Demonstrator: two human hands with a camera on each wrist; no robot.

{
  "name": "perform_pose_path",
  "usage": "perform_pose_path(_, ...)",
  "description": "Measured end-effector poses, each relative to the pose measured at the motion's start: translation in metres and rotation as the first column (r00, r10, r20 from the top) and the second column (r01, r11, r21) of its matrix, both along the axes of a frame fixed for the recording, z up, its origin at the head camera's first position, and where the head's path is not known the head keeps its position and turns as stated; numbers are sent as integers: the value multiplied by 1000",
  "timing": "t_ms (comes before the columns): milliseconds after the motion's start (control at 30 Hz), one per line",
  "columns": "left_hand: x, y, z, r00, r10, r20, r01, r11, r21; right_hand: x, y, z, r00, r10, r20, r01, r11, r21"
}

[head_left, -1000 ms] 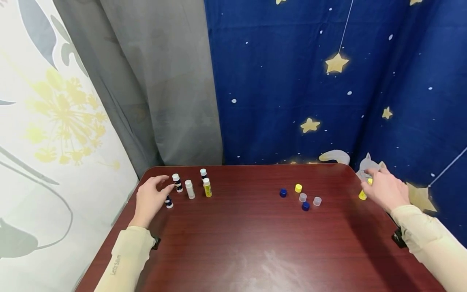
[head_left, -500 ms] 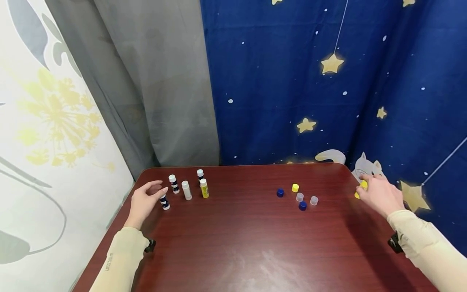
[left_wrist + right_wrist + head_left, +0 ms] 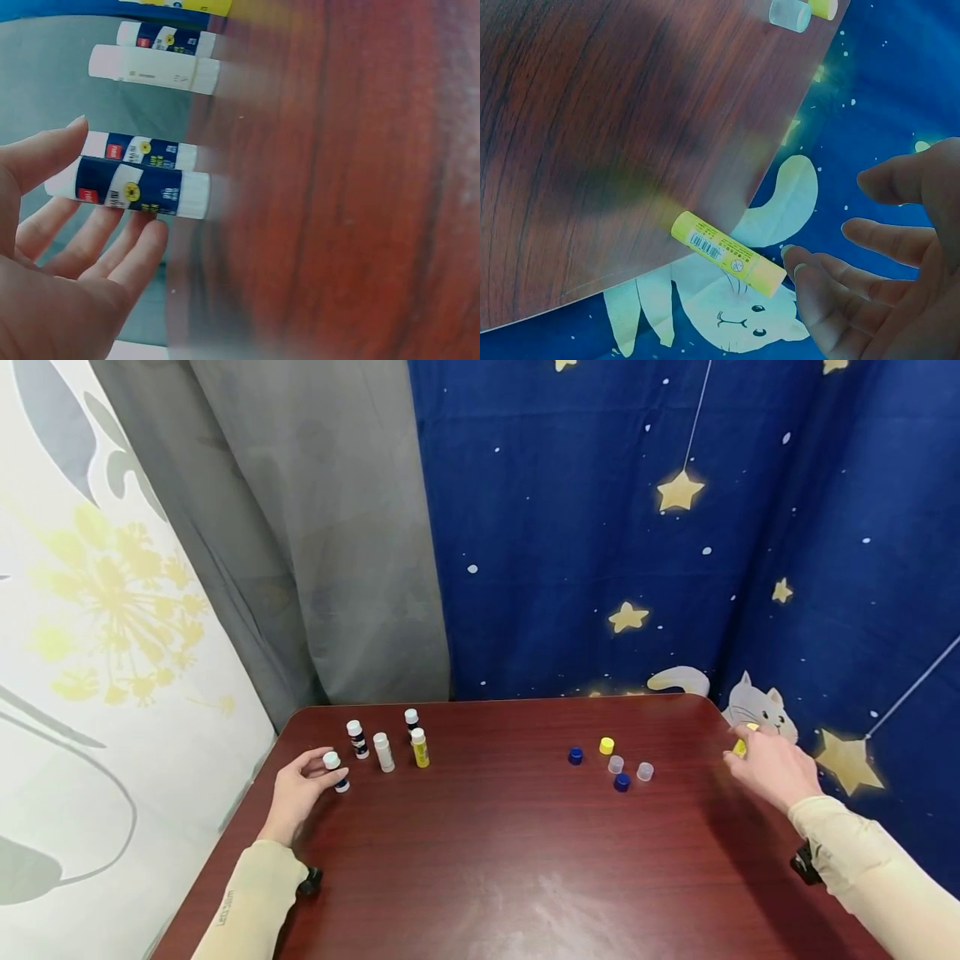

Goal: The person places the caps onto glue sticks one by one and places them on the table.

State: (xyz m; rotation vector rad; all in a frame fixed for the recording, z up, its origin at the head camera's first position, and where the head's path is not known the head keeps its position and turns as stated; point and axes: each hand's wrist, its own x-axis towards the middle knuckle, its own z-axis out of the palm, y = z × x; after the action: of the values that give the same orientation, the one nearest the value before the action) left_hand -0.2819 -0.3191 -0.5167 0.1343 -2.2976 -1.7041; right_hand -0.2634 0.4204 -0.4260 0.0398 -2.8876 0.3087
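Observation:
Around an upright navy glue stick (image 3: 131, 187) with white ends, my left hand (image 3: 295, 793) has its thumb on one side and its fingers on the other. The fingers are loosely bent, their tips close to the stick in the left wrist view. A second navy glue stick (image 3: 357, 740) stands just behind. My right hand (image 3: 776, 768) hovers at a yellow glue stick (image 3: 727, 253) standing at the table's far right corner. Its fingers are spread, and two fingertips overlap the stick's top end in the right wrist view.
A white glue stick (image 3: 384, 752), a yellow one (image 3: 420, 748) and another navy one (image 3: 412, 720) stand at the left back. Right of centre lie small caps: blue (image 3: 575, 756), yellow (image 3: 607, 746) and clear (image 3: 645, 771), among several. Curtains (image 3: 555, 610) hang behind the table (image 3: 480, 860).
My left hand has come down around the navy glue stick, whose white top now shows between thumb and fingers. My right hand has shifted slightly at the yellow stick. The head view has turned a little.

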Motion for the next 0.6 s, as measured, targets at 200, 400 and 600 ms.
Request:
perform_pose_path(200,-3,-1,-8,999,19,36,-21,999,47,0,-4,-3,1000,21,-15,-21,1000,-1)
perform_pose_path(400,-5,-2,-13,996,57,63,-57,998,-3,2,-8,-6,1000,12,14,-12,1000,-12)
perform_pose_path(600,-7,-3,-16,994,81,78,-80,997,-19,3,-10,-9,999,21,41,-21,1000,-10)
